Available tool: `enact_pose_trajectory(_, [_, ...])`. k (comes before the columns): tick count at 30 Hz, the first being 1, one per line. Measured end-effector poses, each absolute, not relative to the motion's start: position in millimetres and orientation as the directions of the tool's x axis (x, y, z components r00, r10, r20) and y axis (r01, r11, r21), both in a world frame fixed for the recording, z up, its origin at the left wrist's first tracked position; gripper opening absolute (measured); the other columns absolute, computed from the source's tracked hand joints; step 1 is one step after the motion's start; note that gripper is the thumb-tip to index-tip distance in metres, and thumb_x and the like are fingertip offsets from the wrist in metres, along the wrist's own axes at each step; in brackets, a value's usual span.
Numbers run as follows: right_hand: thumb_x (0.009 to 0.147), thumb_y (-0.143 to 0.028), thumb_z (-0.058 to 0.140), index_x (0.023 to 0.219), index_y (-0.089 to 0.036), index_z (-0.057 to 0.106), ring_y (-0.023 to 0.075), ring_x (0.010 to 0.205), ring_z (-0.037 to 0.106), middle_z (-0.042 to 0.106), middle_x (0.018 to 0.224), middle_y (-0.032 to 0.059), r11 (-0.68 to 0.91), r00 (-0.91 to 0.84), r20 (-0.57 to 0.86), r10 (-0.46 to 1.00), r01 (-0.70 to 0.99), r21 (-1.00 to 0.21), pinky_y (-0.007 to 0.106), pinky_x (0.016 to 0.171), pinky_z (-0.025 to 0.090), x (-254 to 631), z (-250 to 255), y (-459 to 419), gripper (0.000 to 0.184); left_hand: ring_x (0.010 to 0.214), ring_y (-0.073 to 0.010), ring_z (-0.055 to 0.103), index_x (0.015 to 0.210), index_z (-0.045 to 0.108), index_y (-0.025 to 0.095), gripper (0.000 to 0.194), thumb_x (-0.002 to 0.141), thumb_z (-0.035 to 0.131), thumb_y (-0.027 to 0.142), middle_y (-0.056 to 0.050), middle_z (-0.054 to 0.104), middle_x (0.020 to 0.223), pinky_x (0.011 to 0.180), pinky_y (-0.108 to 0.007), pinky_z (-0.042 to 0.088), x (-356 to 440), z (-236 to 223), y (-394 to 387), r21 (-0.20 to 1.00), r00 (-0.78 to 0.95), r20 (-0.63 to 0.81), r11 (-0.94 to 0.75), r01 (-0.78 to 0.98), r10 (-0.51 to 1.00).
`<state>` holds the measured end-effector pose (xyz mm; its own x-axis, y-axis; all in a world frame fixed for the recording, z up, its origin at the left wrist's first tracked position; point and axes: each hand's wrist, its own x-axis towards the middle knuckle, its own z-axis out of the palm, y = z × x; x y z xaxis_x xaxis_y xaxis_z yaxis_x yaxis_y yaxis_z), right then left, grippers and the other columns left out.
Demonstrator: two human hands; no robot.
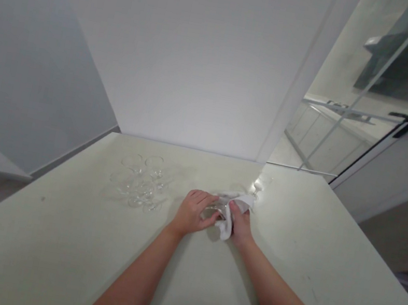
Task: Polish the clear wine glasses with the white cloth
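Note:
My left hand [193, 211] is curled around a clear glass [213, 210] held over the pale table [56, 231], fingers wrapped on its side. My right hand [240, 224] grips a white cloth [233, 211] and presses it against the same glass, thumb on top of the cloth. Both hands meet near the middle of the table, a little toward the back. Much of the glass is hidden by the fingers and the cloth.
Several clear glasses [141, 181] stand in a cluster on the table to the left of my hands. A white wall [203, 68] rises behind the table. A glass door [351, 120] with a dark handle is at the right.

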<state>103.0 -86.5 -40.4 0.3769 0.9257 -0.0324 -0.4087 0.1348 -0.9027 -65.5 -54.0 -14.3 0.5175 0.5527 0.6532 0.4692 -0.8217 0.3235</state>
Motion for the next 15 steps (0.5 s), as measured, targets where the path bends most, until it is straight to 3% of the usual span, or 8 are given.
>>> enact_pose_trajectory(2, [0.070,-0.048,0.076,0.095,-0.021,0.063,0.0197,0.071,0.067,0.073,0.084,0.0020,0.106,0.368,-0.082,0.926,-0.464,-0.880,0.033,0.067,0.056,103.8,-39.4,-84.8,0.039,0.083,-0.0194,0.063,0.098,0.064,0.018,0.022,0.090,0.055,0.036,-0.008,0.069,0.089,0.077,-0.032,0.046,-65.5,-17.7,-54.3,0.437,0.451,0.658,-0.793,0.425,0.604])
enact_pose_trajectory(4, [0.071,-0.050,0.075,0.092,-0.020,0.064,0.0195,0.068,0.066,0.072,0.081,0.0023,0.073,0.331,-0.077,0.941,-0.420,-0.905,0.034,0.065,0.056,105.2,-39.1,-85.4,0.038,0.068,-0.0156,0.058,0.082,0.062,0.018,0.026,0.093,0.049,0.038,-0.005,0.064,0.074,0.066,-0.028,0.043,-64.6,-22.0,-53.2,0.569,0.396,0.608,-0.725,0.388,0.688])
enact_pose_trajectory(6, [0.069,-0.048,0.078,0.090,-0.019,0.066,0.0201,0.071,0.066,0.073,0.083,0.0034,0.079,0.315,-0.011,0.949,-0.271,-0.959,0.034,0.070,0.056,107.0,-39.5,-88.0,0.037,0.059,-0.0137,0.052,0.071,0.058,0.019,0.039,0.095,0.042,0.044,-0.002,0.056,0.062,0.058,-0.027,0.039,-62.7,-26.0,-49.8,0.732,0.315,0.517,-0.602,0.319,0.796])
enact_pose_trajectory(9, [0.063,-0.041,0.083,0.086,-0.020,0.070,0.0217,0.080,0.067,0.074,0.087,0.0047,0.120,0.284,0.109,0.953,-0.023,-0.993,0.036,0.079,0.054,109.5,-41.4,-92.8,0.034,0.048,-0.0124,0.044,0.065,0.057,0.018,0.055,0.094,0.033,0.059,0.001,0.046,0.051,0.048,-0.025,0.033,-58.5,-29.9,-41.2,0.951,0.201,0.254,-0.283,0.128,0.946])
enact_pose_trajectory(12, [0.063,-0.040,0.084,0.083,-0.021,0.071,0.0215,0.079,0.066,0.074,0.084,0.0043,0.155,0.205,0.165,0.965,0.065,-0.986,0.036,0.080,0.054,110.2,-44.4,-94.6,0.031,0.040,-0.0106,0.037,0.065,0.057,0.018,0.065,0.089,0.029,0.072,0.002,0.042,0.047,0.041,-0.024,0.025,-56.2,-31.6,-34.6,0.999,0.192,0.024,-0.030,0.027,0.981])
enact_pose_trajectory(15, [0.067,-0.044,0.081,0.086,-0.020,0.071,0.0209,0.078,0.066,0.074,0.085,0.0042,0.141,0.221,0.138,0.965,0.003,-0.990,0.035,0.078,0.054,109.4,-48.0,-91.4,0.032,0.044,-0.0106,0.040,0.076,0.059,0.017,0.063,0.088,0.032,0.073,0.001,0.049,0.057,0.042,-0.023,0.029,-58.2,-31.5,-36.4,0.992,0.202,0.112,-0.121,0.029,0.973])
